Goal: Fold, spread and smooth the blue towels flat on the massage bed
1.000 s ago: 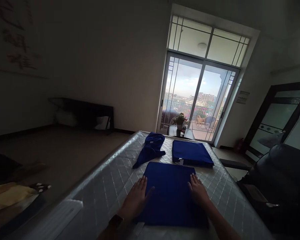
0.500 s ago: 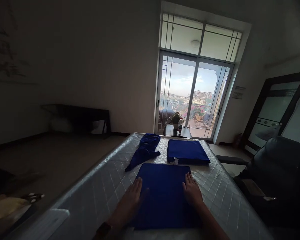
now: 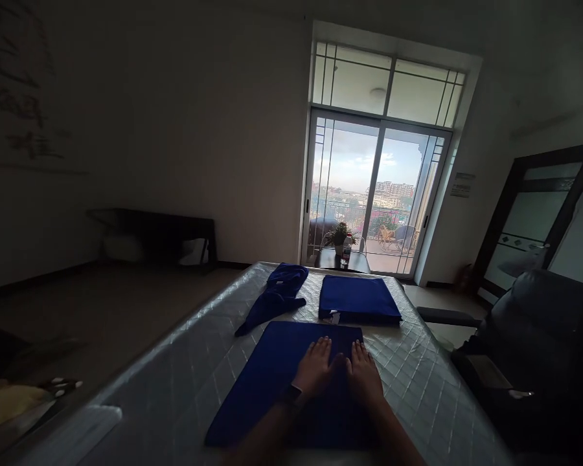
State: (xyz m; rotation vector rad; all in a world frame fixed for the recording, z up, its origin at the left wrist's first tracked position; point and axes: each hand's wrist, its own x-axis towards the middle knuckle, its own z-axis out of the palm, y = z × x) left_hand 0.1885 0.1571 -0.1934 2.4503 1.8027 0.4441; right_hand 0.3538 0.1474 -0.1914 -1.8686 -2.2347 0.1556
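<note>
A dark blue cloth (image 3: 257, 388) lies flat as a broad panel on the near part of the mattress, its left edge slanting out toward me. My left hand (image 3: 315, 367) rests palm down on its right half, fingers stretched forward. Beside it, my right hand (image 3: 364, 375) is flat near the cloth's right edge, fingers also extended. The thumbs come close together; neither hand grips anything. Behind the cloth, to the right, is a neatly folded blue fabric stack (image 3: 359, 299) with a white tag at its front. A crumpled blue cloth piece (image 3: 279, 294) lies behind to the left.
The mattress (image 3: 184, 382) has a shiny quilted cover. A black armchair (image 3: 548, 336) stands at the right. Past the far end are a small table (image 3: 328, 260) with a potted plant (image 3: 340, 236) and a bottle (image 3: 346, 249), before sliding glass doors (image 3: 381, 188).
My left hand has moved right, from the cloth's left edge to near my right hand. The cloth now spreads farther left at its near side. The view has tilted slightly up.
</note>
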